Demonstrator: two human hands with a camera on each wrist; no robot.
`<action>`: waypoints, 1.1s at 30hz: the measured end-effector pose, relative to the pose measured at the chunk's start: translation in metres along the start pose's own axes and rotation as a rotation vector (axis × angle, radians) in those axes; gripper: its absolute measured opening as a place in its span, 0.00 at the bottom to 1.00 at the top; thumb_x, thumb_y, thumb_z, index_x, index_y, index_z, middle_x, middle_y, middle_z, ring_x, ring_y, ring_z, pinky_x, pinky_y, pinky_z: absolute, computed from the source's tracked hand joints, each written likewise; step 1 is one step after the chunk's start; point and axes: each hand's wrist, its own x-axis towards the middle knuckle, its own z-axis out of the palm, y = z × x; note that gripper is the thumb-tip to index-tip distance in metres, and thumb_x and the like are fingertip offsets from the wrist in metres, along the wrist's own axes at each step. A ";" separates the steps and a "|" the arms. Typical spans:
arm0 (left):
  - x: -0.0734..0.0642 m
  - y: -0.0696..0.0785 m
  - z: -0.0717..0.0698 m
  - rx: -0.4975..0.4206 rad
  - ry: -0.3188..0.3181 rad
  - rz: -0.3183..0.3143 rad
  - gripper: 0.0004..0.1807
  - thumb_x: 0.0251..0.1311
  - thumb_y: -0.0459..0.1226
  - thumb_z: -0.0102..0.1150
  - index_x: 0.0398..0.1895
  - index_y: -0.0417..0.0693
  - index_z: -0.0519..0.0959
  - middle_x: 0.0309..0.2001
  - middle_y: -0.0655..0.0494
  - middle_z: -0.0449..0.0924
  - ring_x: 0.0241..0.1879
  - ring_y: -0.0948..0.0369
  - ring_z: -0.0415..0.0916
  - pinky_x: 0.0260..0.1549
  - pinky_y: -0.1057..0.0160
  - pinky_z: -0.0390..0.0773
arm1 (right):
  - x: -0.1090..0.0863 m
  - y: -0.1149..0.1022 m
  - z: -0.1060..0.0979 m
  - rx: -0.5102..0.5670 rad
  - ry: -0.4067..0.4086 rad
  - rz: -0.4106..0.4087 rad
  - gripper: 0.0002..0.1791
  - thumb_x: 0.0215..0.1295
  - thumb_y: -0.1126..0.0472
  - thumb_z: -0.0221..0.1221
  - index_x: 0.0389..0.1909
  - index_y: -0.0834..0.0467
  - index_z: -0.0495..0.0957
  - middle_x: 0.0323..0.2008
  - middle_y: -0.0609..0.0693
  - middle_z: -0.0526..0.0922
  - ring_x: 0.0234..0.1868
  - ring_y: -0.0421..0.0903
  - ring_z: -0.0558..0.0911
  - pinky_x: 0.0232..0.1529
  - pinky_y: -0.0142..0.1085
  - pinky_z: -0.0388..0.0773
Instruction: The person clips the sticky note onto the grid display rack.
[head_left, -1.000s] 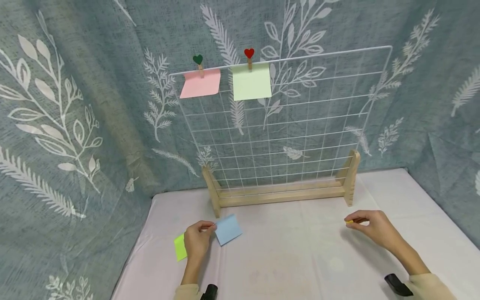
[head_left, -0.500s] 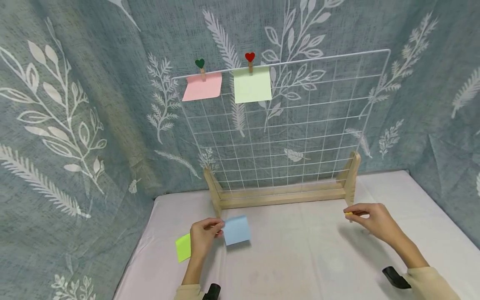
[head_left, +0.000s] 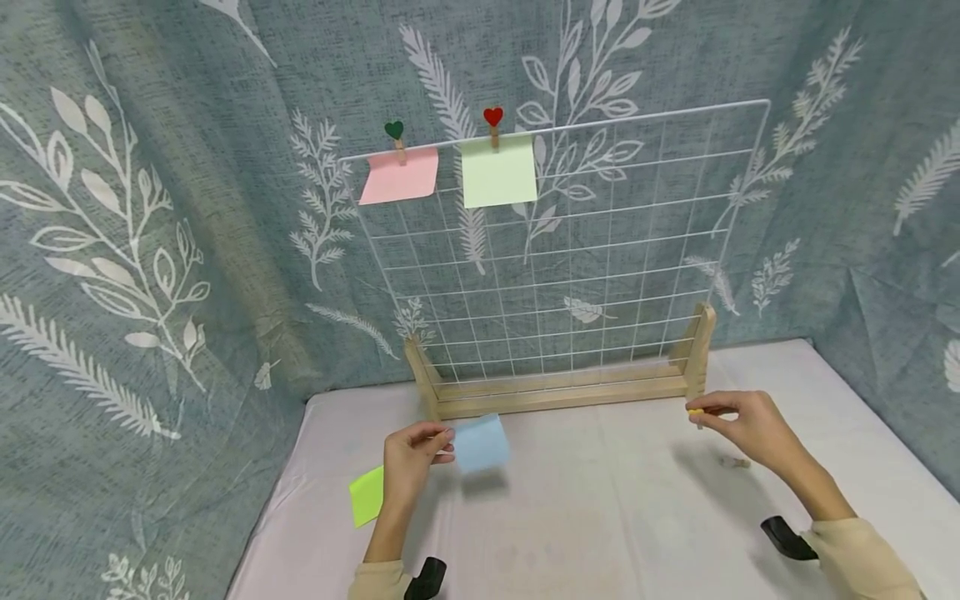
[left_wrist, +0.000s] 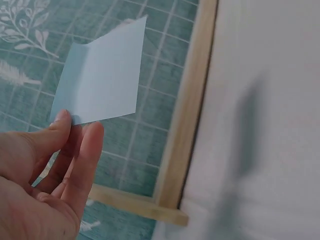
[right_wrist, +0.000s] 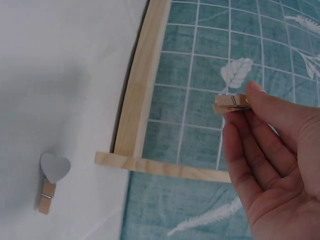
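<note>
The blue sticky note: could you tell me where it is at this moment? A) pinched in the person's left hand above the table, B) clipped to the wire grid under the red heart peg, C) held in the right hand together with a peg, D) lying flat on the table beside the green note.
A: the left hand pinches the blue sticky note by its edge, lifted clear of the table, which shows its shadow.
</note>
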 end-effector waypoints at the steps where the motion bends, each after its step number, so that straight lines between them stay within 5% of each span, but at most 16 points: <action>1: 0.000 0.003 0.000 -0.010 -0.005 0.003 0.08 0.57 0.23 0.65 0.37 0.23 0.81 0.29 0.40 0.83 0.24 0.61 0.82 0.28 0.61 0.87 | 0.001 -0.001 0.000 0.000 0.000 -0.009 0.08 0.56 0.68 0.69 0.38 0.60 0.87 0.32 0.49 0.88 0.32 0.37 0.85 0.29 0.31 0.82; 11: 0.001 0.031 0.013 -0.042 -0.046 0.037 0.08 0.57 0.22 0.64 0.39 0.23 0.81 0.32 0.42 0.84 0.25 0.61 0.83 0.31 0.60 0.87 | 0.008 -0.007 -0.003 -0.004 -0.009 -0.027 0.08 0.56 0.69 0.69 0.38 0.60 0.87 0.32 0.49 0.88 0.32 0.41 0.86 0.27 0.32 0.82; 29: 0.002 0.057 0.030 -0.080 -0.120 0.124 0.08 0.58 0.23 0.63 0.40 0.24 0.81 0.32 0.40 0.83 0.24 0.59 0.84 0.32 0.58 0.87 | 0.028 -0.022 -0.020 -0.053 -0.022 -0.066 0.10 0.56 0.71 0.68 0.39 0.61 0.88 0.36 0.53 0.88 0.35 0.50 0.86 0.28 0.33 0.82; 33: 0.005 0.066 0.034 -0.066 -0.125 0.133 0.07 0.58 0.24 0.64 0.39 0.27 0.81 0.30 0.42 0.82 0.25 0.54 0.84 0.34 0.51 0.87 | 0.033 -0.025 -0.022 -0.064 -0.018 -0.072 0.10 0.57 0.69 0.68 0.40 0.62 0.87 0.35 0.53 0.88 0.34 0.50 0.86 0.29 0.33 0.82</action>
